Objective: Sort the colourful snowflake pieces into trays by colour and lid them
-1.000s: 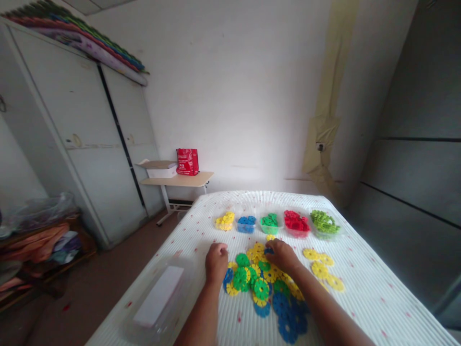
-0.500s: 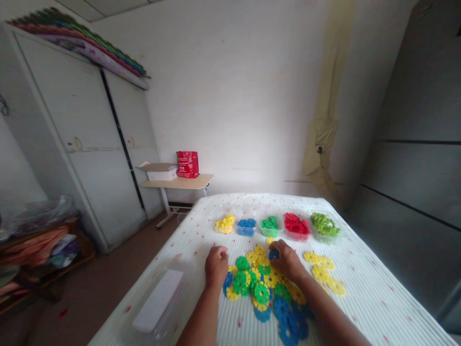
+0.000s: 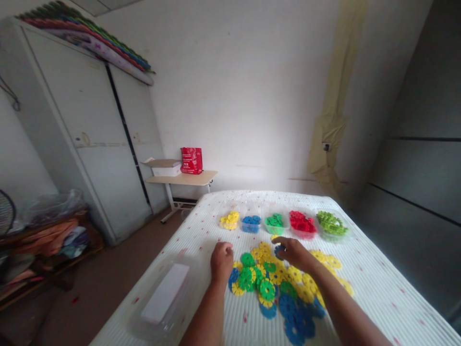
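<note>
My left hand [image 3: 222,261] rests at the left edge of a pile of flower-shaped plastic discs, its fingers curled in; whatever they may hold is hidden. My right hand [image 3: 293,251] is over the far side of the pile, its index finger stretched forward and apart from the thumb. Beneath those fingers lies a blue disc [image 3: 278,251], partly covered. A yellow disc [image 3: 274,237] shows just beyond the fingertips. Green discs [image 3: 245,278] and yellow discs [image 3: 264,250] overlap between my hands, with several blue discs [image 3: 295,317] at the near side.
Clear tubs of yellow [image 3: 229,220], blue [image 3: 251,224], green [image 3: 275,223], red [image 3: 302,224] and light green pieces [image 3: 331,224] stand in a row behind the pile. A clear container with a white block [image 3: 166,293] lies at left. More yellow discs [image 3: 333,262] lie beside my right forearm.
The whole view has shifted slightly. My right hand's index finger has stretched forward, away from the blue disc, which stays in place. My left hand holds about the same curled pose.
</note>
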`<state>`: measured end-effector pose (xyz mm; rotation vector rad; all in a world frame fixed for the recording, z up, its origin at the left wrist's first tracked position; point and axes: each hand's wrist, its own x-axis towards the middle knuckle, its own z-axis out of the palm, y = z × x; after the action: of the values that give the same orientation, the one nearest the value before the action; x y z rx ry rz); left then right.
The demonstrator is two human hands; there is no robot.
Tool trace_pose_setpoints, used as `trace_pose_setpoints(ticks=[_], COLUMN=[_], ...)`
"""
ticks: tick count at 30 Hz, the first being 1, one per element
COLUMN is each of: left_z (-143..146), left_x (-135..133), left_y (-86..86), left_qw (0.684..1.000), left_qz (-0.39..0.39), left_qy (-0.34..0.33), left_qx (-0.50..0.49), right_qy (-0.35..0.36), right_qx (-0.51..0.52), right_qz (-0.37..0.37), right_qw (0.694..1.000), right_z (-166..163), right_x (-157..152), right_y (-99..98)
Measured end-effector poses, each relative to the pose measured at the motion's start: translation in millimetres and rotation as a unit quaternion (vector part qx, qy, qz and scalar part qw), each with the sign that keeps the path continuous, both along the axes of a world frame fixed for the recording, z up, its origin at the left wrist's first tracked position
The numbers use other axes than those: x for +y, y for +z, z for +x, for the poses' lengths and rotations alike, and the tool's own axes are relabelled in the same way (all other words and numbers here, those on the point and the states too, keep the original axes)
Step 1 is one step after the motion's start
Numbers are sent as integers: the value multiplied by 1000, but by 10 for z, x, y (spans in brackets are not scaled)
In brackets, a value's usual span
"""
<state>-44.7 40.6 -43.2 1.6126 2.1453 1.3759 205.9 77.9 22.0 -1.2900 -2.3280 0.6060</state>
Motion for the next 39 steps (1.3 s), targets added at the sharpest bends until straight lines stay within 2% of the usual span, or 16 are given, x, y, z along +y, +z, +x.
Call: trace_pose_setpoints(ticks=[3, 6, 10, 13, 16, 21, 25, 28, 31, 34, 37, 39], left_z=[-3, -10, -16, -14, -7, -37, -117, -161, -178, -196, -228, -242], left_x=[-2, -4, -12, -19, -27, -27, -22, -78, -232, -435, -587, -633], left_y=[4, 18, 39, 48, 56, 78, 94, 137, 216, 288, 324, 333], left_qw=[1000, 1000, 1000, 1000, 999, 997, 990, 981, 973, 964, 952, 952], left_qz=[2, 3, 5, 5, 3, -13, -38, -60, -76, -96, -118, -126], left_qy=[-2, -1, -1, -3, -8, -25, -75, -122, -150, -191, -250, -260], left_qx=[-6, -13, -22, -31, -41, -71, -111, -141, -158, -156, -131, -101], right_qy=[-14, -85, -145, -132, -107, -70, -67, -91, -110, -94, -79, -74], right_qx=[67, 132, 158, 157, 144, 86, 34, 26, 36, 38, 19, 7], right_qz=[-10, 4, 48, 81, 110, 204, 229, 232, 243, 256, 262, 263], right_qw=[998, 988, 976, 975, 978, 973, 971, 968, 963, 961, 962, 962], right_z=[-201, -446, -633, -582, -385, 179, 682, 910, 932, 830, 754, 750], right_x=[142, 363, 541, 450, 233, -171, -410, -471, -453, -427, -427, -434], right_y=[228, 423, 477, 393, 262, -33, -292, -401, -404, -376, -387, -408])
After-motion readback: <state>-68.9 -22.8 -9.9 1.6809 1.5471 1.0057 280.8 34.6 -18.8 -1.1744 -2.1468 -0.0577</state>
